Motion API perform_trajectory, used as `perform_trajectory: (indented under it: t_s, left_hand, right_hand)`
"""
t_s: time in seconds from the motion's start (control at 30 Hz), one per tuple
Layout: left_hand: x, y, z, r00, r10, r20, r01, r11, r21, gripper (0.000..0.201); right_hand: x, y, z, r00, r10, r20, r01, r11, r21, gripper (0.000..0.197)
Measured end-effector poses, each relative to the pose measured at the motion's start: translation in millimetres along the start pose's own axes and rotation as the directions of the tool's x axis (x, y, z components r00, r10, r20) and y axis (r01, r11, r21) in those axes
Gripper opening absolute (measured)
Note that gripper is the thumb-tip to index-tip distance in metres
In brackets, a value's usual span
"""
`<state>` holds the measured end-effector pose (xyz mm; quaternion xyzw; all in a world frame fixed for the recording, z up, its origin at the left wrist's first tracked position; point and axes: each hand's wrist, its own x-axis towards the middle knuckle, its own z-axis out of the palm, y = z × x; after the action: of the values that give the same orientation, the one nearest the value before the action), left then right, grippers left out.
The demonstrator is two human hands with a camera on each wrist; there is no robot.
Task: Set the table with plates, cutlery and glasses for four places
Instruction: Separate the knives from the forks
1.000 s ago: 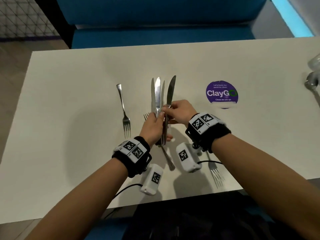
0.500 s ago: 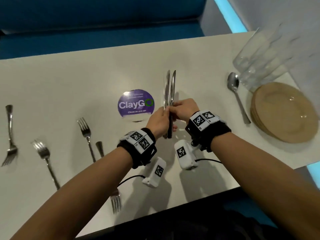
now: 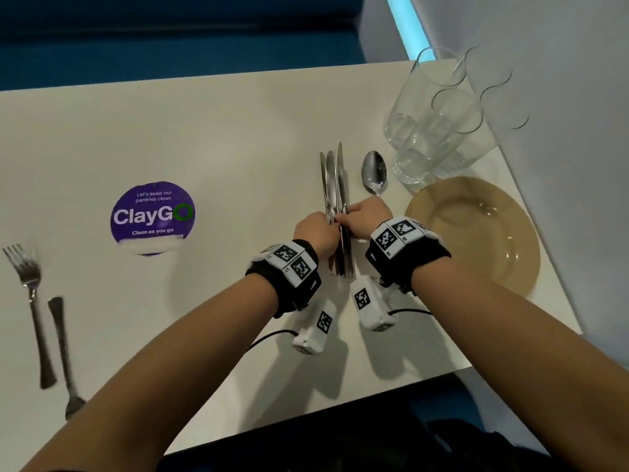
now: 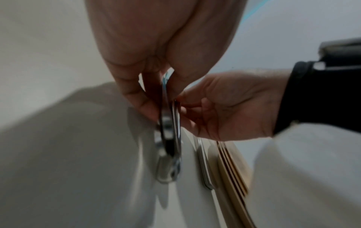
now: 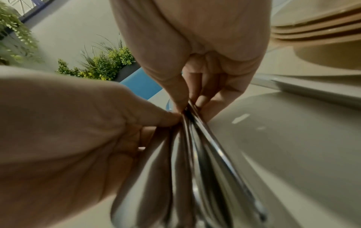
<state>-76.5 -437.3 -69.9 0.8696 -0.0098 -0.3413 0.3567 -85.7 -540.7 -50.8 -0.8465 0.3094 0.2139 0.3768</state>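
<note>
Both hands meet over one bundle of knives point(image 3: 335, 199), and the way they share it suggests sorting rather than carrying. The left hand point(image 3: 315, 233) has its fingers curled around the handles, thumb pressed against the metal, so the bundle stays gathered and points away from the person, blades fanned slightly beyond the knuckles. The right hand point(image 3: 369, 218) comes in from the other side and pinches at the same neck of the bundle with thumb and fingertips; the right wrist view shows those fingertips point(image 5: 197, 98) closing on the outermost knife, which reads as an attempt to peel one off while the other hand keeps the rest together. Whether that knife is already free of the others cannot be told. The handle ends hang below the hands, close over the table point(image 3: 204, 131); whether they touch it is unclear. Just beyond the right hand lies a spoon point(image 3: 374, 172), and further out on that side sit the stacked plates point(image 3: 476, 233) and the cluster of glasses point(image 3: 439, 120), still grouped as a supply, so no place seems laid on this side yet. Well off to the left of the left hand, two forks point(image 3: 32, 301) lie on the table, past a round purple sticker point(image 3: 152, 216).
</note>
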Motion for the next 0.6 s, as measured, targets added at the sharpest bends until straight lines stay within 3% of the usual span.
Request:
perform_trajectory:
  t_s: [0.2, 0.5, 0.6]
  left_hand:
    - [4, 7, 1, 0.999, -0.007, -0.043, 0.01, 0.998, 0.061, 0.025]
    - [4, 11, 0, 0.999, -0.031, -0.037, 0.031, 0.999, 0.007, 0.027]
    - [2, 11, 1, 0.998, -0.009, -0.063, 0.009, 1.0, 0.002, 0.019]
  right_hand:
    - [1, 5, -8, 0.998, -0.041, -0.056, 0.035, 0.995, -0.096, 0.021]
    - [-1, 10, -13, 0.985, -0.089, -0.148, 0.067, 0.987, -0.146, 0.019]
    - [-3, 12, -12, 0.98, -0.104, -0.171, 0.074, 0.982, -0.174, 0.02]
